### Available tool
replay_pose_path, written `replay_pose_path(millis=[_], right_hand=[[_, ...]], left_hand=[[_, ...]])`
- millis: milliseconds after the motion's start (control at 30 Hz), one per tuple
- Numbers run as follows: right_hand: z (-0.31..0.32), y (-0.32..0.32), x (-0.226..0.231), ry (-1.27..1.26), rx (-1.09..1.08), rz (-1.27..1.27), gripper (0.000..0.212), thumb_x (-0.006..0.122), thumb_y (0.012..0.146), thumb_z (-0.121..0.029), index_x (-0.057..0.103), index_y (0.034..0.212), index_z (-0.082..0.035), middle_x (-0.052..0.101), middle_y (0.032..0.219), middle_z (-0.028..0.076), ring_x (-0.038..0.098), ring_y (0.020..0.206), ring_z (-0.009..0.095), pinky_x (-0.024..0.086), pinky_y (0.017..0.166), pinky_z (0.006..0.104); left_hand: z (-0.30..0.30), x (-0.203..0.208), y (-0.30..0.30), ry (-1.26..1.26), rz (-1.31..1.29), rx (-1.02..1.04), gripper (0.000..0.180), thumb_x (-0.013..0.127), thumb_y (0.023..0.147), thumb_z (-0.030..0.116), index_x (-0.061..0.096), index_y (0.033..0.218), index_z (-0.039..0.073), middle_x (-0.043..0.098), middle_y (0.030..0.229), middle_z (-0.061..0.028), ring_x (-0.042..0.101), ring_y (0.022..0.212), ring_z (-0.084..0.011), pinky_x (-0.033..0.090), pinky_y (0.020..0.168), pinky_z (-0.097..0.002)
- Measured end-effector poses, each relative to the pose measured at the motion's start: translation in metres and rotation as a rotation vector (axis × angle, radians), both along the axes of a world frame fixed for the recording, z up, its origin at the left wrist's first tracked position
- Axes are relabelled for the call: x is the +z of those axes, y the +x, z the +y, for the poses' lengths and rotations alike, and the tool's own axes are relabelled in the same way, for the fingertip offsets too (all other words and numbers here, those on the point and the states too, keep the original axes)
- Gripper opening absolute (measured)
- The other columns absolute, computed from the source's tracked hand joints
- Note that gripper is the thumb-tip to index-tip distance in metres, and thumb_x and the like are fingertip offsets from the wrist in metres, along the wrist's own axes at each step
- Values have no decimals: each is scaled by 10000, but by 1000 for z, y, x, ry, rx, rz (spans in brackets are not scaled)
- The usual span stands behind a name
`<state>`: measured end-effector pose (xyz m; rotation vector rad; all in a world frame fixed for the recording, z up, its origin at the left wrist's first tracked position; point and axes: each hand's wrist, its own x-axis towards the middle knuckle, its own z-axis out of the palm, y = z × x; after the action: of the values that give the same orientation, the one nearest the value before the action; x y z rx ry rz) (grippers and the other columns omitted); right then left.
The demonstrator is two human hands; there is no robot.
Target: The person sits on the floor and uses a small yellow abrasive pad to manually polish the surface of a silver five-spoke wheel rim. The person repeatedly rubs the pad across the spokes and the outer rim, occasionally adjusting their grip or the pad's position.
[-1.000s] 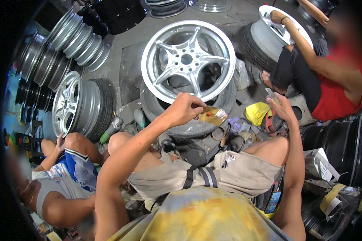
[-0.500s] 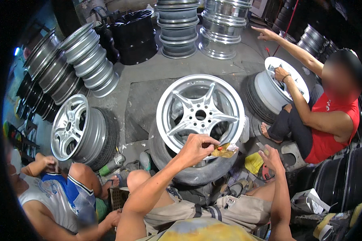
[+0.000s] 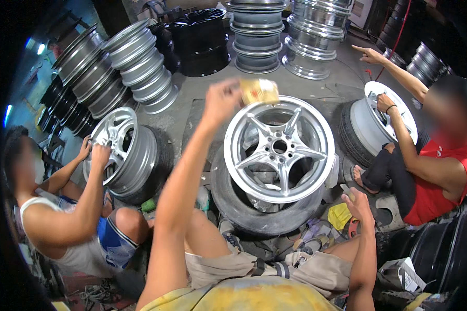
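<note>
My left hand [image 3: 223, 101], blurred by motion, is raised over the far left edge of a silver wheel rim [image 3: 235, 167]. It pinches a crumpled, paper-like yellow-and-white piece [image 3: 260, 92]; its exact kind is unclear. The spoked rim lies face up on a worn tyre [image 3: 259, 226] in front of my knees. Low at the right, my right hand [image 3: 359, 206] is off the rim, its fingers partly curled around a small flat grey piece [image 3: 346, 191].
To the left, a person [image 3: 70, 223] touches a tilted rim [image 3: 140, 160]. At right, a person in red [image 3: 441, 160] points away with one arm, the other hand on a white rim [image 3: 366, 129]. Stacked rims [image 3: 257, 41] stand behind. A yellow cloth [image 3: 339, 215] lies near my right hand.
My left hand has moved up and away from me with the yellow-and-white piece, from the rim's near edge to its far edge. The person at left has reached onto the tilted rim.
</note>
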<state>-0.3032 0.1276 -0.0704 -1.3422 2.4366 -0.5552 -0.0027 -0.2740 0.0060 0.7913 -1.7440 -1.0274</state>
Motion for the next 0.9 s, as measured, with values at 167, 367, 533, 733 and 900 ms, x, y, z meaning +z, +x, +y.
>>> replay_pose_path(millis=[167, 367, 533, 733, 900], right_hand=[[3, -3, -14, 18, 47, -33, 291, 662, 882, -219, 592, 996, 40, 630, 890, 297, 595, 910, 487, 470, 755, 491], [8, -10, -15, -12, 56, -18, 302, 662, 883, -223, 558, 956, 51, 606, 855, 305, 568, 892, 511, 456, 732, 503], [11, -20, -22, -39, 81, -15, 302, 668, 879, -223, 550, 941, 48, 589, 844, 311, 545, 892, 523, 451, 724, 500], [13, -21, -20, -12, 93, 45, 334, 680, 877, -260, 566, 944, 47, 610, 823, 287, 572, 827, 498, 455, 681, 472], [26, -21, -24, 4, 78, -65, 356, 686, 872, -281, 562, 932, 47, 602, 811, 296, 568, 821, 505, 450, 671, 478]], left_hand=[[-150, 76, 32, -6, -507, 502, 254, 743, 785, 110, 626, 968, -21, 719, 942, -183, 736, 715, -241, 605, 596, -338], [-136, 134, 29, 231, -683, 527, 463, 701, 805, 62, 514, 1208, -71, 696, 992, -195, 736, 743, -278, 635, 545, -347], [-141, 132, 34, 291, -718, 536, 543, 725, 772, 23, 491, 1257, -45, 687, 979, -194, 732, 744, -280, 633, 524, -361], [-170, 104, 36, 434, -720, 613, 325, 707, 780, 47, 649, 1095, -10, 729, 897, -161, 733, 758, -219, 605, 606, -316], [-235, 51, 137, 275, -977, 624, 238, 764, 734, 214, 752, 940, 96, 737, 985, -99, 714, 936, -230, 549, 818, -321]])
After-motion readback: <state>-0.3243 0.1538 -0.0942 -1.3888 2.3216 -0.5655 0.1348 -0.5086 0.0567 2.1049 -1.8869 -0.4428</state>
